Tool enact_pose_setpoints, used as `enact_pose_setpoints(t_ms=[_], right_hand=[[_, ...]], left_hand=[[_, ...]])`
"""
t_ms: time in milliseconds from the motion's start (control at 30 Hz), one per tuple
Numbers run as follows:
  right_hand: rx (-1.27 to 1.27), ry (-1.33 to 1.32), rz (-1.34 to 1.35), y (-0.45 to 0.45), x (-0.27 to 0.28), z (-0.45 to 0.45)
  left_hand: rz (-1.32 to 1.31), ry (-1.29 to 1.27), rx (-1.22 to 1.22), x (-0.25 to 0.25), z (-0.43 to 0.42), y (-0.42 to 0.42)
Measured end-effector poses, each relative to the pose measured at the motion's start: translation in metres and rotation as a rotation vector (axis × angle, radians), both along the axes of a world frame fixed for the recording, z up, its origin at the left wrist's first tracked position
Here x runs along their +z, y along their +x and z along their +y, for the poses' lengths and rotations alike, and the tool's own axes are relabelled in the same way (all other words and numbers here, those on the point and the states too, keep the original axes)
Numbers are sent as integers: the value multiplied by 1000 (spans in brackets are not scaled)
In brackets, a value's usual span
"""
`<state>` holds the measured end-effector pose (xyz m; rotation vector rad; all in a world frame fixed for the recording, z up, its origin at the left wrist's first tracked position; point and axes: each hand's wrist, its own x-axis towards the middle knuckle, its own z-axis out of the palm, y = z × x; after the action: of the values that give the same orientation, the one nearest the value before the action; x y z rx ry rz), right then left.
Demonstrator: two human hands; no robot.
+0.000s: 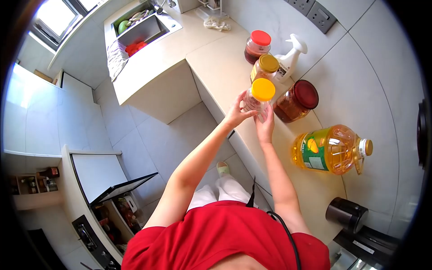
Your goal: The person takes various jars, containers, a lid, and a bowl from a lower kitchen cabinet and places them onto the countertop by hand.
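Observation:
A clear jar with a yellow lid (263, 90) is between my two hands over the counter. My left hand (238, 111) grips its left side, thumb across the lower front. My right hand (265, 122) holds it low on the right, with part of the fingers hidden. Just behind it stands a jar with a gold lid (268, 63), and beyond that a red-lidded jar (258, 44) with dark red contents. To the right of my hands are a dark-red-lidded jar (297, 100) and a white spray bottle (290, 58).
A large oil bottle (330, 149) stands on the counter (245, 135) at the right, near a dark kettle-like container (345, 214). At the upper left is a sink (146, 33) with a cloth (116, 59) over its edge. An open drawer (121, 209) is at the lower left.

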<state>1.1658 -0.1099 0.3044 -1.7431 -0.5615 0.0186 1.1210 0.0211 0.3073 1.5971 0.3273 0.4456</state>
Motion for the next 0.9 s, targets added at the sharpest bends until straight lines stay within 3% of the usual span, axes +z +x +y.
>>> enact_pose_setpoints(t_ms=[167, 200, 233, 267, 300, 333, 367, 433, 467, 500, 533, 600, 733, 900], right_hand=[[-71, -13, 14, 23, -38, -12], [-78, -20, 18, 25, -43, -12], [-70, 2, -8, 25, -44, -11], [-51, 23, -28, 25, -44, -11], [64, 81, 64, 28, -45, -13], [196, 137, 167, 33, -45, -13], [386, 696, 687, 32, -38, -6], [254, 116, 123, 15, -37, -17], [147, -133, -89, -9, -23, -20], [139, -26, -22, -7, -55, -34], [144, -35, 223, -49, -19, -17], [302, -96, 342, -96, -24, -9], [755, -229, 681, -202, -35, 39], [1251, -329, 685, -384, -21, 109]], left_hand=[[5, -17, -56, -43, -11, 31], [-24, -53, -58, -22, -15, 29], [-39, -282, -139, -21, -16, 30], [-62, -344, -207, -30, -14, 34], [-135, -254, -169, -60, -18, 46], [-50, -246, -207, -26, -11, 32], [-26, -159, -86, -36, -14, 30], [122, 344, 112, -50, -11, 14], [134, 251, 107, -43, -8, -5], [108, 208, 122, -35, -6, -36], [65, 182, 122, -26, 8, -69], [20, -124, 153, -7, 21, -161], [-20, -432, 596, -38, 35, -368], [-217, -825, 1240, -63, -28, -635]])
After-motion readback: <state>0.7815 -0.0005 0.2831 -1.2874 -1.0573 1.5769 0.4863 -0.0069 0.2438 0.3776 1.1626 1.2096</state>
